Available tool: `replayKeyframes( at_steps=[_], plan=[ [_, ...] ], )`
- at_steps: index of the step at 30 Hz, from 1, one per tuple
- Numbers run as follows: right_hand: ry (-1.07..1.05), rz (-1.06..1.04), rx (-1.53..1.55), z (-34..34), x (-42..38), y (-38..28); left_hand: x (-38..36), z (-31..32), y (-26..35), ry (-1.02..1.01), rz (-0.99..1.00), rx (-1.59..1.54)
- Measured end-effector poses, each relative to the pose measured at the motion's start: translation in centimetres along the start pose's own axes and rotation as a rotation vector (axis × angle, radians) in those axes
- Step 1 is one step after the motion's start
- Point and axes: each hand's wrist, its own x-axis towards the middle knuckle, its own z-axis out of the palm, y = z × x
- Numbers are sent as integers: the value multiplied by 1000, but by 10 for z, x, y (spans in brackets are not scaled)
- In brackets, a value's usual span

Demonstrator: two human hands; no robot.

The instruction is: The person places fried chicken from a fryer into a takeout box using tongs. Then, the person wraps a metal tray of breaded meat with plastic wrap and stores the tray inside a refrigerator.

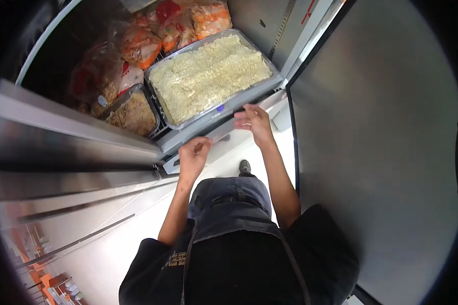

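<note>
A large clear plastic tray [175,125] filled with crumbly pale-yellow food [211,76] rests on a shelf inside an open metal fridge or freezer. My left hand [193,156] is just outside the front edge, below the tray, with its fingers curled together. A thin, see-through strip [223,133] shows between my hands, but I cannot make out whether it is plastic film or whether a hand grips it. Close to the tray's front right side, my right hand [255,123] has its fingers apart and partly bent. Neither hand touches the tray.
Several plastic bags of orange and pale food [140,46] lie behind and left of the tray. A smaller clear container [133,113] stands at its left. The metal door [376,132] hangs open on my right. Below is a white floor [229,157].
</note>
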Motion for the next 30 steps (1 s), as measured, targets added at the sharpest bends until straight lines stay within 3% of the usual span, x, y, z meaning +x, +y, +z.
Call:
replayKeyframes(
  at_steps=[3, 7, 8, 10, 12, 15, 17, 19, 21, 22, 23, 24, 26, 27, 30],
  plan=[
    [48, 64, -39, -6, -67, 24, -40, 11, 2, -274, 26, -83],
    [86, 152, -85, -16, -137, 73, -90, 25, 34, -468, -30, 14],
    [70, 114, -91, -24, -150, 99, -105, 29, 30, -499, 11, 24],
    [-159, -44, -213, -45, -180, 133, -132, 30, 44, -624, 226, 32],
    [-151, 161, 163, -51, -220, 160, -173, 30, 58, -792, 271, 133],
    [-188, 343, -13, -69, -274, 204, -223, 39, 79, -935, 133, 349],
    [-193, 452, -241, -92, -301, 258, -266, 45, 78, -796, 156, 352],
    [-225, 461, -570, -128, -319, 308, -280, 40, 83, -777, 5, 173],
    [-372, 245, -1124, -189, -328, 380, -300, 35, 67, -560, 108, 210],
    [-366, 163, -1260, -226, -337, 404, -291, 32, 71, -512, 64, 188],
    [-234, 641, -1234, -189, -369, 301, -292, 28, 61, -454, -16, 146],
    [194, 796, -745, -210, -400, 316, -293, 20, 66, -412, -39, 119],
    [579, 861, -366, -237, -458, 318, -297, 10, 67, -328, -90, 115],
    [566, 876, -509, -274, -487, 353, -299, 5, 59, -280, -116, 139],
    [646, 1047, -615, -288, -587, 335, -290, -12, 36, -200, -76, 51]
  ],
)
